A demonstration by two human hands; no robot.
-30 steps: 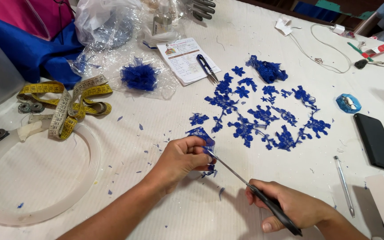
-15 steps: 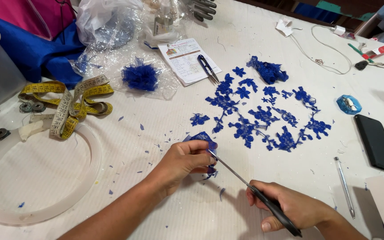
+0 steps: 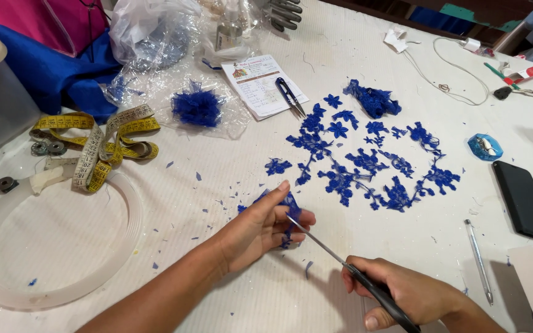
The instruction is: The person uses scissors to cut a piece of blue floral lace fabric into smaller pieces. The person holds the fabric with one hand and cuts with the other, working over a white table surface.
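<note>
My left hand (image 3: 257,229) pinches a small piece of blue lace (image 3: 289,209) just above the white table. My right hand (image 3: 411,297) grips the black handles of a pair of long thin scissors (image 3: 334,253); the blade tips reach the lace between my left fingers. Beyond the hands, several cut blue lace flowers and sprigs (image 3: 365,157) lie spread in a loose ring on the table. Tiny blue scraps (image 3: 198,177) are scattered around my left hand.
A white hoop (image 3: 132,209) and a yellow measuring tape (image 3: 97,148) lie at left. Behind are clear plastic bags (image 3: 155,43), a blue lace tuft (image 3: 196,106), a paper note with small snips (image 3: 291,97), a black phone (image 3: 524,200), a pen (image 3: 479,260) and blue cloth (image 3: 50,68).
The hands and scissors stay almost in place. My left fingers have shifted slightly on the lace piece, and the scissor tips sit a little closer in against it.
</note>
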